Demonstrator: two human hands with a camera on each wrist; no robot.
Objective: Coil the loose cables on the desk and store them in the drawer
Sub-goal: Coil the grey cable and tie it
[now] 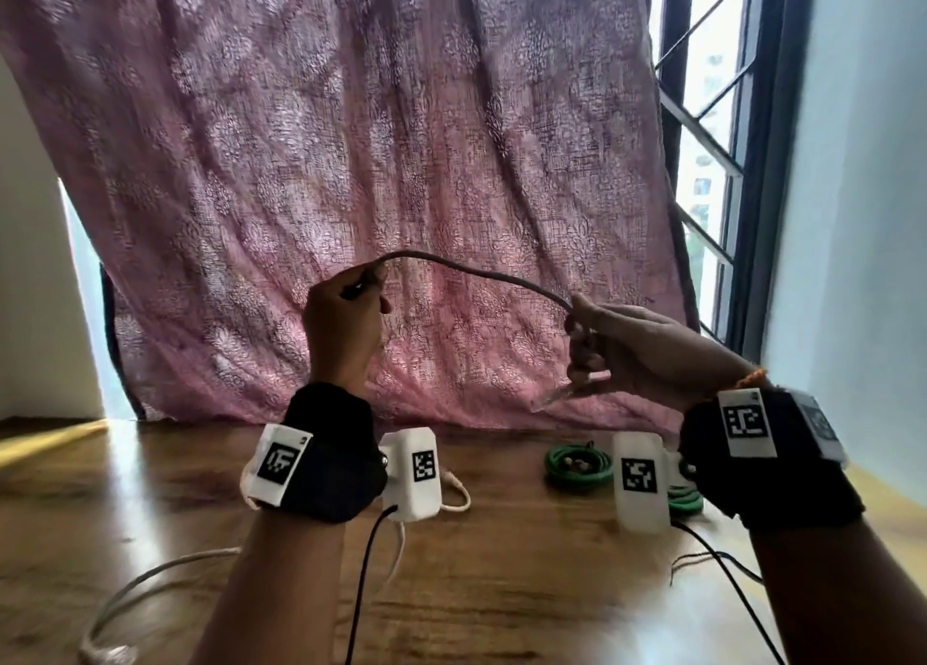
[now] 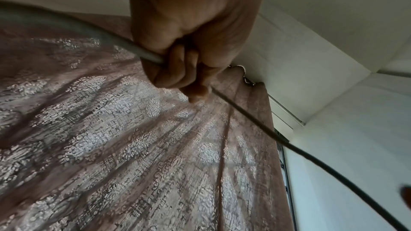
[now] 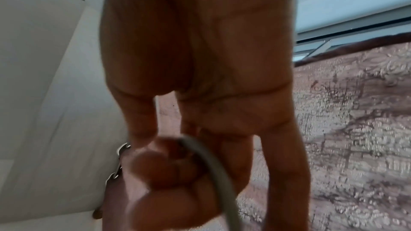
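A grey cable (image 1: pixel 471 269) arches in the air between both raised hands, in front of the pink curtain. My left hand (image 1: pixel 346 308) grips one part of it in a fist; in the left wrist view the grey cable (image 2: pixel 124 43) enters the curled fingers (image 2: pixel 177 69) and runs on to the lower right. My right hand (image 1: pixel 597 343) pinches the other part, and the grey cable (image 3: pixel 213 169) passes under its curled fingers (image 3: pixel 169 168) in the right wrist view. More of the pale cable (image 1: pixel 145 584) lies on the wooden desk (image 1: pixel 501 589) at the lower left.
Two coiled green cables (image 1: pixel 577 466) lie on the desk at the back right. A thin white cable (image 1: pixel 459 494) lies behind my left wrist. The pink curtain (image 1: pixel 401 163) hangs behind the desk, with a barred window (image 1: pixel 712 138) at the right.
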